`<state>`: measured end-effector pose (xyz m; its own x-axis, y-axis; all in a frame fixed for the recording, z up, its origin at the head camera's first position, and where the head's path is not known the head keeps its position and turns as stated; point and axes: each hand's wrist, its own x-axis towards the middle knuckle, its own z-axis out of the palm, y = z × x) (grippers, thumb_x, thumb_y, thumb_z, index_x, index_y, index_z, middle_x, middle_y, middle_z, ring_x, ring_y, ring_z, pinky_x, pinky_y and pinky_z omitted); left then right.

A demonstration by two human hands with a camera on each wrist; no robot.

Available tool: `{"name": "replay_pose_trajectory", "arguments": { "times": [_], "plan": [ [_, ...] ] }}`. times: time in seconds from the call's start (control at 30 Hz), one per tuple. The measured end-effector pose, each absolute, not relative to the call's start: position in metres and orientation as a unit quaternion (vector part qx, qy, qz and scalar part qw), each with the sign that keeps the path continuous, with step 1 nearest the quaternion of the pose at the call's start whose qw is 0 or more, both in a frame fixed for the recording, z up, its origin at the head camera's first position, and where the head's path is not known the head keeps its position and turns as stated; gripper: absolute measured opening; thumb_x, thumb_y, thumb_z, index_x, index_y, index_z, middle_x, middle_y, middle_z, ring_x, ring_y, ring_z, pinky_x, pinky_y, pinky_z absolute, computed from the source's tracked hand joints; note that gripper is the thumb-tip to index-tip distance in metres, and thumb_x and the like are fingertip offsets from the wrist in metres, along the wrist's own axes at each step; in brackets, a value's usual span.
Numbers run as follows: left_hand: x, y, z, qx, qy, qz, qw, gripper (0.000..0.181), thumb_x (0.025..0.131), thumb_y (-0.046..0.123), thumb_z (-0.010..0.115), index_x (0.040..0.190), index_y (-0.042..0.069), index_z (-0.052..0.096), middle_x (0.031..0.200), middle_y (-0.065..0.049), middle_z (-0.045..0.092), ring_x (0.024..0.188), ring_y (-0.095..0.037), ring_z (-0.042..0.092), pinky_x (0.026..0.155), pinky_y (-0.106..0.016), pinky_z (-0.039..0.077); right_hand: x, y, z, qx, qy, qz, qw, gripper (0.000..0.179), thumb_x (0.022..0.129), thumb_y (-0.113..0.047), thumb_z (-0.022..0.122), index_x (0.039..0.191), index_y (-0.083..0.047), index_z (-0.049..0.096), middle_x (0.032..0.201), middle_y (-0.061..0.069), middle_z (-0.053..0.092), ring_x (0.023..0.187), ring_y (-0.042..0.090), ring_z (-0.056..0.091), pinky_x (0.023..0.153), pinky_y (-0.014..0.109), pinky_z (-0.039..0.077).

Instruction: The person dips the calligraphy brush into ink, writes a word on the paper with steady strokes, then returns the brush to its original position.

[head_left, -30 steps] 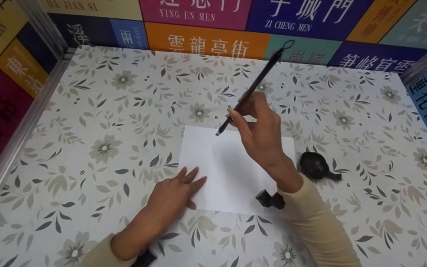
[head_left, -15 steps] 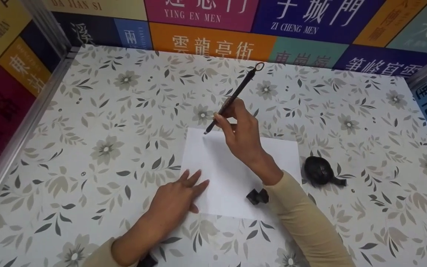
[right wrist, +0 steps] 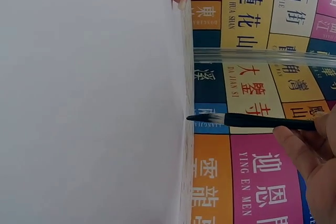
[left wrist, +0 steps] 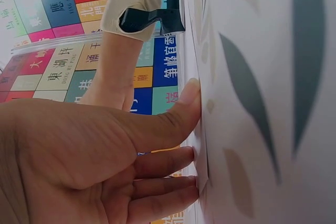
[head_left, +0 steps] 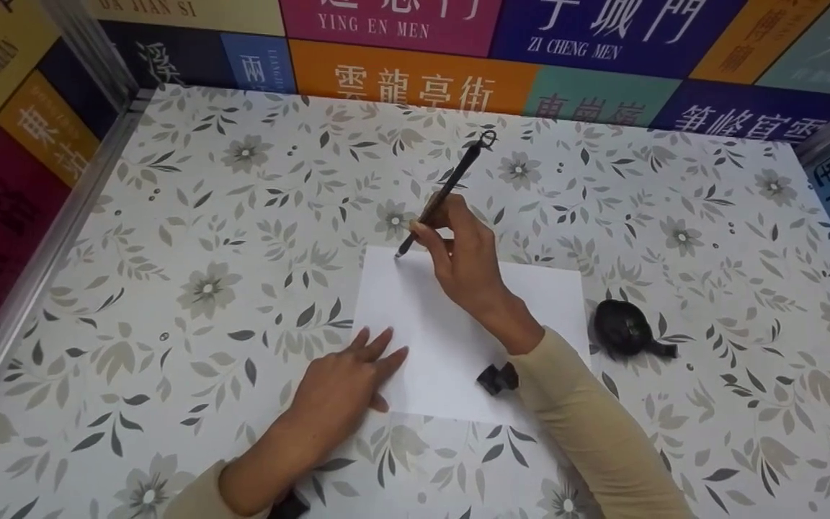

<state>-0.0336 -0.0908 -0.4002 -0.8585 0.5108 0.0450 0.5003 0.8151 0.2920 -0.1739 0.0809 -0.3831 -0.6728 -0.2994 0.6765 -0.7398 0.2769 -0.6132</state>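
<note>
My right hand [head_left: 469,263] pinches a dark-handled writing brush [head_left: 451,180] with a loop at its top end. The brush leans, its tip at the upper left corner area of a white sheet of paper [head_left: 429,346]. In the right wrist view the brush [right wrist: 252,121] shows pale bristles with a dark point, right at the paper's surface [right wrist: 94,103]. My left hand [head_left: 343,382] rests with spread fingers on the paper's lower left edge. Seen from the left wrist, the thumb and fingertips of that hand [left wrist: 152,156] press down on the sheet.
A round black object with a short stub [head_left: 624,328] lies right of the paper. A black wrist mount [head_left: 496,378] sits at the right sleeve [head_left: 581,404]. The floral tabletop [head_left: 206,346] ends at colourful lettered panels [head_left: 415,79] behind and at the sides.
My right hand has moved left and a little down with the brush, bringing its tip to the paper's upper left corner area. My left hand stays in place on the sheet.
</note>
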Motion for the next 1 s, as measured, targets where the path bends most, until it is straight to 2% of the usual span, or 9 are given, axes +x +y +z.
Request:
{"name": "replay_pose_trajectory", "arguments": {
  "times": [0.4,0.63,1.0],
  "plan": [
    [-0.0339,-0.0907,-0.3990,0.266,0.953,0.142,0.022,0.062,0.068,0.025,0.078,0.127,0.013,0.064,0.135,-0.016,0.053,0.121,-0.037,0.051,0.068,-0.038,0.055,-0.1741,0.0785,-0.3855,0.345,-0.783,0.476,0.202,0.022,0.094,-0.007,0.060,0.110,0.001,0.049,0.092,0.007,0.059,0.090,0.014,0.065,0.067,0.022,0.054],
    [-0.0335,-0.0909,-0.3996,0.274,0.952,0.133,0.001,0.062,0.067,0.030,0.076,0.126,0.014,0.065,0.133,-0.016,0.054,0.119,-0.036,0.053,0.061,-0.035,0.054,-0.1730,0.0785,-0.3864,0.349,-0.790,0.466,0.189,0.023,0.094,-0.008,0.059,0.111,0.000,0.047,0.092,0.008,0.059,0.089,0.013,0.065,0.067,0.022,0.054],
    [-0.0338,-0.0910,-0.3995,0.272,0.953,0.131,0.001,0.061,0.069,0.025,0.079,0.127,0.015,0.065,0.133,-0.015,0.055,0.119,-0.035,0.054,0.058,-0.034,0.053,-0.1663,0.0766,-0.3842,0.370,-0.796,0.451,0.163,0.023,0.093,-0.007,0.061,0.112,-0.001,0.048,0.094,0.007,0.059,0.088,0.012,0.064,0.067,0.022,0.054]
  ]
}}
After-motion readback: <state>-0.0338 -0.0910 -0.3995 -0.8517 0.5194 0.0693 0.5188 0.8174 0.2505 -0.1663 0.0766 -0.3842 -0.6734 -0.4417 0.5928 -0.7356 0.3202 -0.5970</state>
